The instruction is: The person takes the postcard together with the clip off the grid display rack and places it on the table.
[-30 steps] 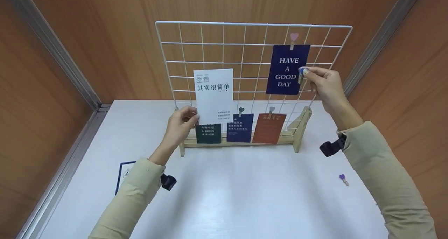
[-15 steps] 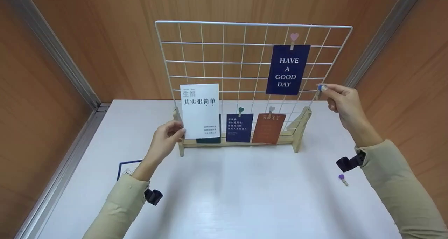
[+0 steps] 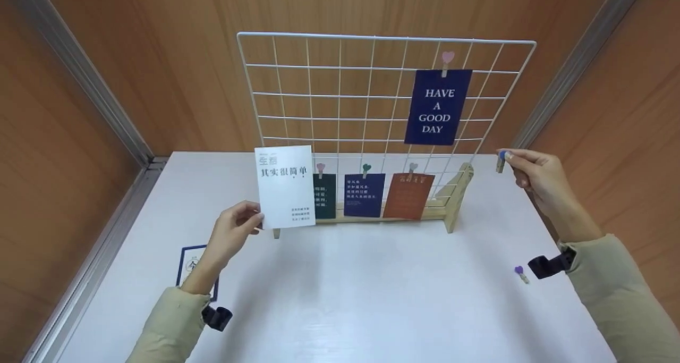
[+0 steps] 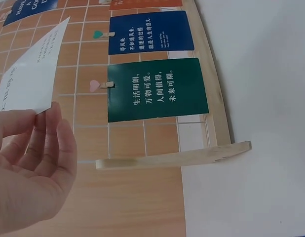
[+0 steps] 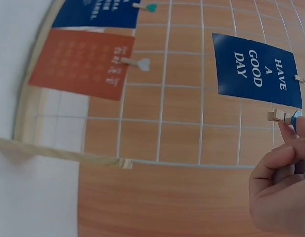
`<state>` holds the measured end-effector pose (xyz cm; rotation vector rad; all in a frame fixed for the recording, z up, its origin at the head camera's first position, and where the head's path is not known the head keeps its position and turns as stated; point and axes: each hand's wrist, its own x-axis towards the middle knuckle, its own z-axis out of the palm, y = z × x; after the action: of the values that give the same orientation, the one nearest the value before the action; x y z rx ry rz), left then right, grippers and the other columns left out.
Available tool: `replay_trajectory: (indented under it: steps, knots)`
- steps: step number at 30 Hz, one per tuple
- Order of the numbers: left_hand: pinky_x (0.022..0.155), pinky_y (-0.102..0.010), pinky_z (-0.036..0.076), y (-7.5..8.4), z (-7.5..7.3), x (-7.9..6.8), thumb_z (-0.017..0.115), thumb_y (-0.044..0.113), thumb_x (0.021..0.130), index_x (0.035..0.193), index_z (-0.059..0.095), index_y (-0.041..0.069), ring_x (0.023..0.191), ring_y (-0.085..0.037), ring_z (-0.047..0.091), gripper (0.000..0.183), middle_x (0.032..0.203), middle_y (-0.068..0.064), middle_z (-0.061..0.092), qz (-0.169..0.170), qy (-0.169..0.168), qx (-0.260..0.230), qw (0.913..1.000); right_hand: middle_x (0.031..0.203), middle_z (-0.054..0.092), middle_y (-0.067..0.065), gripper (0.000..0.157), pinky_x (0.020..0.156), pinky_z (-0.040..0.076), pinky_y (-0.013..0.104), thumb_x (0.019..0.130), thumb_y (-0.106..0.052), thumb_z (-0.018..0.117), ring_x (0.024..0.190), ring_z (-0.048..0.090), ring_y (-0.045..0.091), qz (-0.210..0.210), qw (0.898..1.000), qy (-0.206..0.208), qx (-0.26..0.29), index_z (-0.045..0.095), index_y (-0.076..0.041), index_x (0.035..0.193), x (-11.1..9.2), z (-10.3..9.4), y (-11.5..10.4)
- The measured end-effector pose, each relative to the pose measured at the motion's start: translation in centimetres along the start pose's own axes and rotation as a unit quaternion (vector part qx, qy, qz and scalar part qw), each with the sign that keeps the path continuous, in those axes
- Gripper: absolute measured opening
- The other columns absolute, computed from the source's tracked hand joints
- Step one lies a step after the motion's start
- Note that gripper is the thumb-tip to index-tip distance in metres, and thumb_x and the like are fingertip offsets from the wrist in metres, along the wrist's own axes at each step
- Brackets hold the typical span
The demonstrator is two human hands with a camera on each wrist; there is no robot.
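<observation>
My left hand [image 3: 231, 230] pinches a white card [image 3: 285, 193] with dark printed characters by its lower left edge, holding it upright before the left part of the white wire grid [image 3: 324, 93]. In the left wrist view the card [image 4: 31, 69] is bent slightly between thumb and fingers. To the right of the grid, my right hand [image 3: 547, 179] pinches a small wooden clothespin [image 3: 500, 162] with a blue top. The right wrist view shows the clothespin's wooden end [image 5: 276, 115] pointing away from the fingertips. A navy "HAVE A GOOD DAY" card [image 3: 438, 108] hangs at the grid's upper right.
Green [image 3: 325, 197], blue [image 3: 364, 195] and orange [image 3: 408, 196] cards hang along the grid's bottom by heart clothespins. Wooden feet [image 3: 454, 198] support the grid. A purple heart clothespin [image 3: 521, 274] lies on the white table [image 3: 372, 294] at right; a blue-bordered card [image 3: 190, 262] lies partly under my left arm.
My left hand has moved down and left with the white card, uncovering part of the green card. My right hand has moved down and right, away from the navy card, with the clothespin.
</observation>
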<state>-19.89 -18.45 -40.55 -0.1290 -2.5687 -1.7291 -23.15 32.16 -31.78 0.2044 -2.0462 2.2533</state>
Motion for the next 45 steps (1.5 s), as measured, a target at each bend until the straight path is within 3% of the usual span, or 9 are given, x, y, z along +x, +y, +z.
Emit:
replay_trajectory:
  steps: [6,15,22,27,29,32,38,41,45]
  knots:
    - [0.071,-0.031,0.049,-0.3,-0.7,-0.7,0.051,0.007,0.089,0.105,0.054,-0.006,0.082,-0.026,0.057,0.020,0.091,-0.015,0.057,-0.016,-0.002,-0.002,0.9999,0.059,0.055,0.000,0.015,0.038,0.028,0.015,0.085,-0.006,0.057,0.040,0.037,0.003,0.020,1.000,-0.006,0.003,0.068,0.001,0.094,-0.8,-1.2,0.7]
    - [0.069,-0.028,0.049,-3.3,-1.4,-1.3,0.051,0.006,0.089,0.104,0.054,-0.005,0.081,-0.024,0.057,0.019,0.090,-0.015,0.056,-0.035,0.000,-0.007,0.9994,0.078,0.064,0.001,0.016,0.040,0.029,0.016,0.086,-0.004,0.054,0.042,0.036,0.003,0.031,0.999,-0.023,-0.001,0.068,-0.001,0.094,-1.8,-2.8,2.3]
    - [0.071,-0.031,0.049,-5.2,-1.6,-2.1,0.054,0.013,0.088,0.104,0.054,-0.004,0.082,-0.026,0.057,0.024,0.091,-0.016,0.055,-0.049,0.000,-0.024,0.9985,0.061,0.053,-0.004,0.016,0.041,0.029,0.016,0.087,-0.006,0.054,0.043,0.037,0.002,0.051,0.998,-0.021,-0.042,0.069,-0.006,0.093,-2.6,-4.3,4.1]
    - [0.068,-0.034,0.050,-12.1,-2.0,-0.8,0.058,0.022,0.086,0.106,0.055,0.001,0.081,-0.027,0.058,0.029,0.092,-0.015,0.055,-0.029,-0.008,-0.066,0.9974,0.054,0.044,-0.005,0.017,0.042,0.029,0.016,0.088,-0.008,0.054,0.044,0.037,0.002,0.072,0.995,-0.012,-0.062,0.071,-0.011,0.091,-3.3,-5.1,5.3]
    - [0.067,-0.030,0.050,-16.0,-2.1,0.0,0.058,0.028,0.086,0.107,0.056,0.006,0.081,-0.023,0.059,0.030,0.093,-0.012,0.056,-0.036,-0.007,-0.058,0.9977,0.054,0.043,-0.005,0.018,0.042,0.030,0.016,0.088,-0.008,0.054,0.045,0.037,0.003,0.079,0.994,-0.010,-0.069,0.071,-0.013,0.091,-3.6,-5.4,5.6]
    - [0.065,-0.027,0.050,-19.4,-2.0,0.4,0.058,0.034,0.085,0.107,0.056,0.010,0.082,-0.021,0.060,0.033,0.094,-0.010,0.057,-0.059,0.008,-0.030,0.9978,0.052,0.042,-0.006,0.018,0.042,0.029,0.016,0.088,-0.009,0.053,0.045,0.037,0.003,0.086,0.993,-0.011,-0.080,0.070,-0.014,0.092,-3.9,-5.7,6.2]
    - [0.065,-0.031,0.050,-17.4,-2.3,-1.4,0.056,0.018,0.087,0.104,0.055,0.000,0.078,-0.025,0.059,0.024,0.088,-0.015,0.057,-0.056,0.005,-0.052,0.9971,0.052,0.042,-0.006,0.019,0.043,0.030,0.017,0.089,-0.011,0.053,0.046,0.038,0.003,0.103,0.989,-0.005,-0.106,0.070,-0.018,0.091,-4.5,-6.5,7.3]
    - [0.063,-0.030,0.051,-16.6,-2.2,-2.0,0.058,0.020,0.086,0.102,0.056,0.000,0.075,-0.023,0.060,0.026,0.086,-0.013,0.058,-0.074,0.015,-0.043,0.9962,0.052,0.042,-0.006,0.018,0.043,0.030,0.017,0.089,-0.012,0.054,0.046,0.038,0.003,0.113,0.988,-0.004,-0.107,0.070,-0.018,0.091,-4.8,-6.8,7.9]
    - [0.065,-0.031,0.050,-13.4,-2.3,-3.4,0.056,0.015,0.087,0.102,0.054,-0.004,0.075,-0.023,0.059,0.025,0.085,-0.015,0.059,-0.101,0.013,-0.043,0.9939,0.052,0.041,-0.006,0.017,0.044,0.030,0.017,0.089,-0.011,0.053,0.046,0.038,0.003,0.119,0.988,-0.003,-0.097,0.070,-0.016,0.090,-5.2,-7.3,8.7]
